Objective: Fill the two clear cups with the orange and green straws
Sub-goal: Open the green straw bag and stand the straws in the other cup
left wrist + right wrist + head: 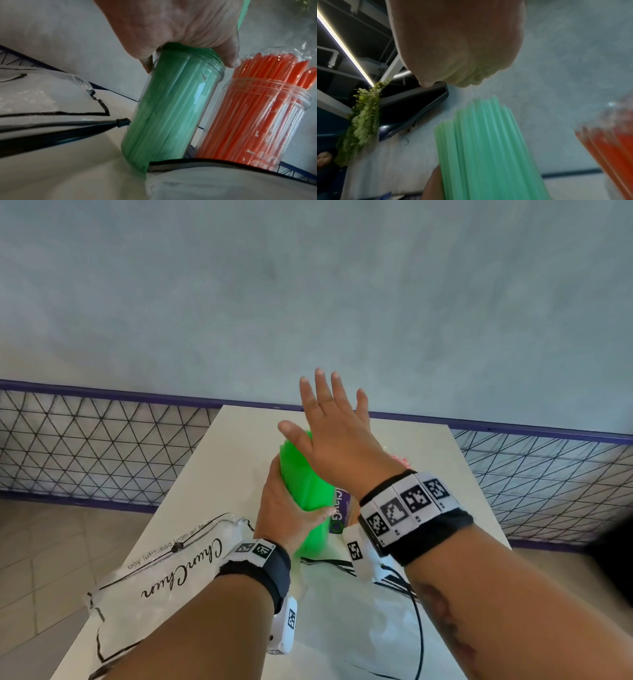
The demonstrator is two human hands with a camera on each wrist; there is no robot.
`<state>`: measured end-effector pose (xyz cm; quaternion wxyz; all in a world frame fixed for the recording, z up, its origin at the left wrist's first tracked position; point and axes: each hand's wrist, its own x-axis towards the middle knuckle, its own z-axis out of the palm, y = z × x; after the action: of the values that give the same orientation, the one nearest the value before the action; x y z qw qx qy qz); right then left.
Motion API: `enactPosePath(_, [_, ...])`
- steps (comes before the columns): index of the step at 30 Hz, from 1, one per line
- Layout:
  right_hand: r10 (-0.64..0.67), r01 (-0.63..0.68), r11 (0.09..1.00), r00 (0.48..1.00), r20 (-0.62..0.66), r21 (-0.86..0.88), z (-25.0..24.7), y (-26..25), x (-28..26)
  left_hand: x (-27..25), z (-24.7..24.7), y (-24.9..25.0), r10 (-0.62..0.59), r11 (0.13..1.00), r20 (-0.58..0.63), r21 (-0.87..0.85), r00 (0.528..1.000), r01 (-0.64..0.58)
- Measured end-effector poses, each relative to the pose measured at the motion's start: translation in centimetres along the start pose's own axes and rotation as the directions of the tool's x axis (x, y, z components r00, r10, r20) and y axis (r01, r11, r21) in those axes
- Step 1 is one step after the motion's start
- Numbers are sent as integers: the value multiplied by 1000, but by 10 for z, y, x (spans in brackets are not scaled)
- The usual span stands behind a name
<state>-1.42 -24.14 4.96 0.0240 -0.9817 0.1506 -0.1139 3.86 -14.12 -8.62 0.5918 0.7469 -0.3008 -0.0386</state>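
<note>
Under the flat, spread right hand (334, 436), green plastic straws (481, 146) stood in a tall clear cup (171, 108), gripped by the left hand (284, 508). Beside it, orange straws (267, 108) already cupped. Likely step: tamping; next, level the tips.

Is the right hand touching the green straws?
Apart. The right wrist view shows a gap of bare wall between the right hand and the tips of the green straws.

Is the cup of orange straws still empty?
No, the left wrist view shows the clear cup packed with orange straws, still in their plastic wrap.
</note>
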Motion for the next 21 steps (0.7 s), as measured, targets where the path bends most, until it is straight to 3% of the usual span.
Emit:
enactPosePath(5, [50,-70,992,983,177,106,30,-3,0,-2,1,-1,-57,998,17,6,998,56])
enactPosePath(10, [20,-49,996,940,341,79,15,1,17,-2,4,-1,-96,995,-22,23,995,96])
enactPosePath(14, [-2,-24,994,970,245,105,19,-5,16,-1,3,1,-96,992,17,83,995,94])
enactPosePath(19, [19,-49,994,961,277,100,21,-11,20,4,1,-2,-107,993,42,64,993,104])
enactPosePath(21, [32,-54,995,971,235,86,22,-14,21,7,-1,-2,-104,994,58,45,993,102])
